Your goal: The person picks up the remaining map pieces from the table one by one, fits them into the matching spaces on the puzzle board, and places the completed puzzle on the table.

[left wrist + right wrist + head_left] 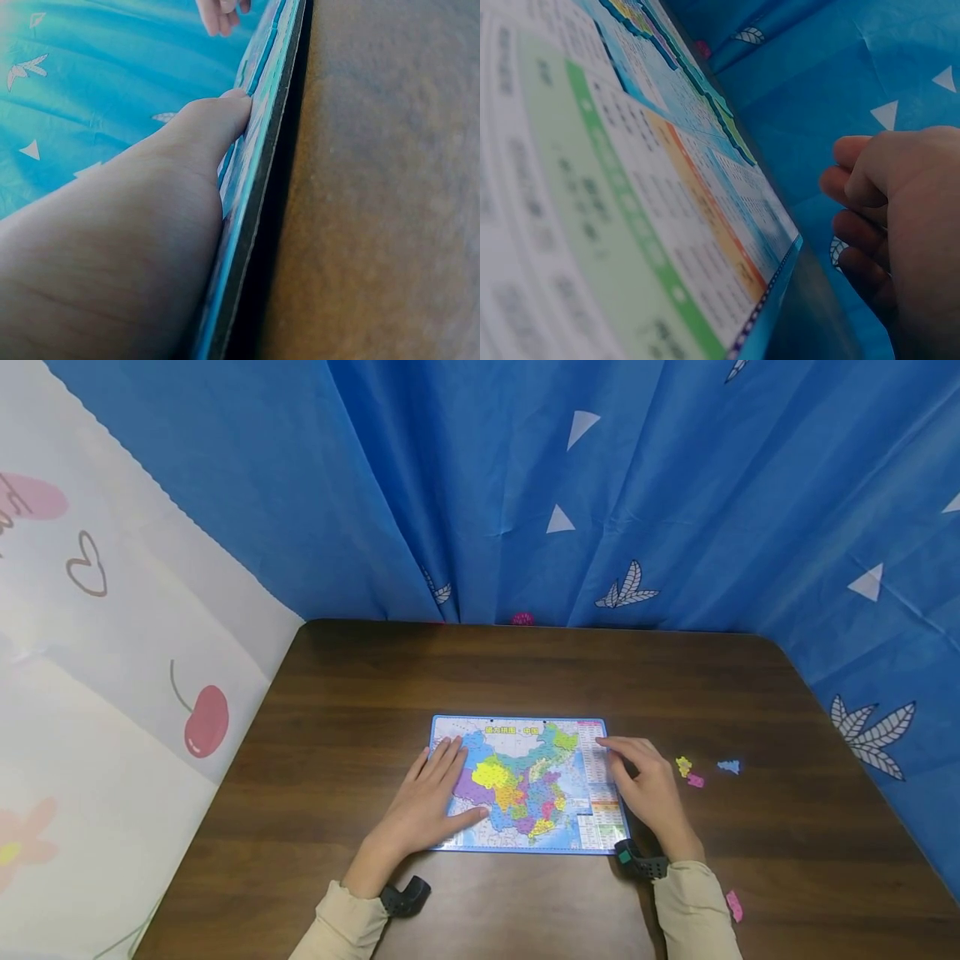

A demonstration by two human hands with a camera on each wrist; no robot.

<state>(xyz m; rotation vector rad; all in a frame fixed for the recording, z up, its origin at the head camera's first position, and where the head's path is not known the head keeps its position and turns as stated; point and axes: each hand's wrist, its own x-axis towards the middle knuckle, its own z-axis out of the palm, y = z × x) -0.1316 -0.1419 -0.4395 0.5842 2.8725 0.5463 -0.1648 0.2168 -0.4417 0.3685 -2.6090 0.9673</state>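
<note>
A map puzzle board [517,744] with a blue border and several coloured province pieces lies on the table. My left hand [426,802] rests flat over its left side, fingers spread and straight. The left wrist view shows the left thumb [214,120] against the board's face near the edge. Over the board's right edge hovers my right hand [654,783], its fingers loosely bent. Nothing shows between the fingers of the right hand [922,202] in the right wrist view, where it stands apart from the printed tables on the board [652,210].
Right of the board lie loose pieces: a yellow one [683,766], a pink one [696,782] beside it and a blue one [729,767]. Another pink piece [734,906] is by the right sleeve [693,910]. A blue curtain [480,485] hangs behind the brown table [337,693].
</note>
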